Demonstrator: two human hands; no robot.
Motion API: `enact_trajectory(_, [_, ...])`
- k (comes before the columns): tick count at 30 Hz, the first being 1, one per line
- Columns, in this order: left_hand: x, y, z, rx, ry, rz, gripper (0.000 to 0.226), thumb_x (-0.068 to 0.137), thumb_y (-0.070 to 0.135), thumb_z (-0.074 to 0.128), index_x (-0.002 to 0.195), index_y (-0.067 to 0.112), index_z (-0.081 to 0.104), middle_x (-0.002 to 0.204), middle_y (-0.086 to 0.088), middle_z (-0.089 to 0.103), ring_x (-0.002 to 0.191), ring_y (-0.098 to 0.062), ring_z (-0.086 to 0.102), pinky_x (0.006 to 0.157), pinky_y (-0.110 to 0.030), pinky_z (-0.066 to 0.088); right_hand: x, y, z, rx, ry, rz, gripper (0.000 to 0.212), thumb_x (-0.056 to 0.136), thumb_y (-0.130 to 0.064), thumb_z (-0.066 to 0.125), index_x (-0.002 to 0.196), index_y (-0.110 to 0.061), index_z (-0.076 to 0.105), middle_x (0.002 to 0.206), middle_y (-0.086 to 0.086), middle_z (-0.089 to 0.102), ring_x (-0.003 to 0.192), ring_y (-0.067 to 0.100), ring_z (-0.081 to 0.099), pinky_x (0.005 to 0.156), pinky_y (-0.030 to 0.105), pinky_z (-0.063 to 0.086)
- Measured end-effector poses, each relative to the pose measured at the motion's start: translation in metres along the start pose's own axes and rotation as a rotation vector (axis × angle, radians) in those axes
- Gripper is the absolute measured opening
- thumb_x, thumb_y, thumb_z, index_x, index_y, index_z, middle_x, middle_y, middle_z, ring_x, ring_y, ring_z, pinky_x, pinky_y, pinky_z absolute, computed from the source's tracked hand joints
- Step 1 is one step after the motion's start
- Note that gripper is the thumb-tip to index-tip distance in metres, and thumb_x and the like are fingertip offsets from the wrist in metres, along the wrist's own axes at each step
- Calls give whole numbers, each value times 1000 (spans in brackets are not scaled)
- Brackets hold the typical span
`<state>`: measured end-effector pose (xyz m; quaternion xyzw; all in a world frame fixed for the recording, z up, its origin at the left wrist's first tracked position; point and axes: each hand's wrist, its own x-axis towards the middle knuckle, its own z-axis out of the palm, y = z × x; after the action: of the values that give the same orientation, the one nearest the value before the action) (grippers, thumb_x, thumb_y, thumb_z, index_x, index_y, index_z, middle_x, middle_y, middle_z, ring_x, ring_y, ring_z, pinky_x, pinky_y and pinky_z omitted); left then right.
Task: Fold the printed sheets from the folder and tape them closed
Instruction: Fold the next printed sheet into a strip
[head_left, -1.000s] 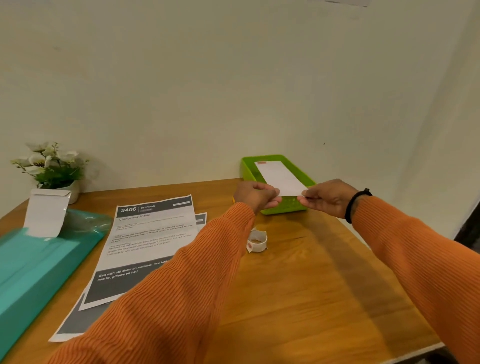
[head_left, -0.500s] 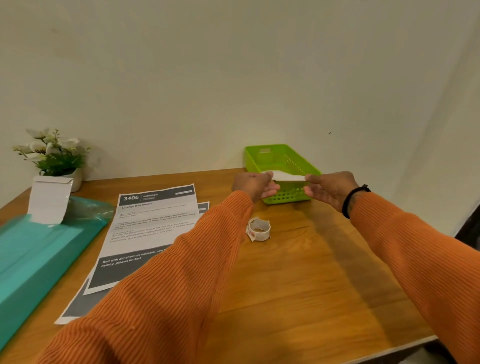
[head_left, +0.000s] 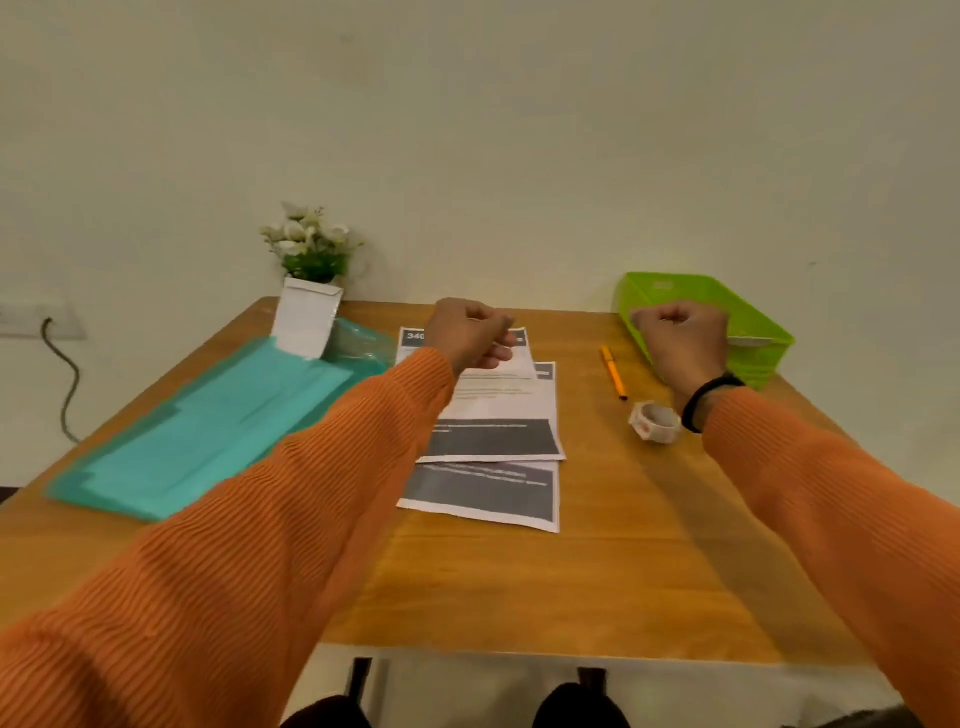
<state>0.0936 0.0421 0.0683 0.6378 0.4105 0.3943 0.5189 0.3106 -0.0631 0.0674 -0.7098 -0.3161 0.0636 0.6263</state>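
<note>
Wooden table (head_left: 597, 582): two printed sheets (head_left: 493, 441), one tape roll (head_left: 655, 422); left hand (head_left: 467, 332), right hand (head_left: 680, 338) fisted, empty.

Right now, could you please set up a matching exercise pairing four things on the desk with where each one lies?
Things:
1. tape roll
2. pen
3. green basket
4. teal folder

Places:
A. far right corner of the desk, against the wall
B. left side of the desk, running from near edge to far
C. beside the wrist of the right hand
D. between the printed sheets and the basket

Pairs: 1-C, 2-D, 3-A, 4-B
</note>
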Motion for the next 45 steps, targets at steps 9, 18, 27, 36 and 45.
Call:
enact_trajectory(9, [-9,-64,-169,544,362,63,23,94,35,72,111,20,72,112,-3,72,101,-20,66,94,-35,55,-87,-42,174,33,-470,25,9,90,-12,75,82,-8,71,73,3,71,60,15,63,52,26,53])
enact_trajectory(18, [5,-118,-192,1144,355,79,45,104,49,46,140,23,55,144,-9,55,138,-32,42,120,-54,25,-116,-52,295,-46,-699,-51,21,88,-11,78,74,-24,71,87,1,73,97,24,72,92,44,62])
enact_trajectory(27, [10,-121,-189,1184,331,-202,60,106,57,31,147,16,44,152,-12,43,144,-33,34,121,-58,18,-106,-58,341,-52,-839,21,22,92,-2,74,112,-11,76,115,7,73,109,22,70,89,31,62])
enact_trajectory(36, [12,-116,-182,1164,352,-262,61,106,56,31,151,15,39,156,-12,39,147,-33,29,123,-59,15,-101,-51,368,-84,-833,-57,20,90,-15,80,109,-21,79,120,2,74,107,18,70,100,39,59])
enact_trajectory(45, [12,-119,-182,1130,352,-291,58,110,46,22,157,12,27,163,-15,28,152,-36,20,125,-60,9,-83,-57,356,66,-593,-55,21,92,-8,76,112,-14,79,116,3,77,90,13,74,87,35,64])
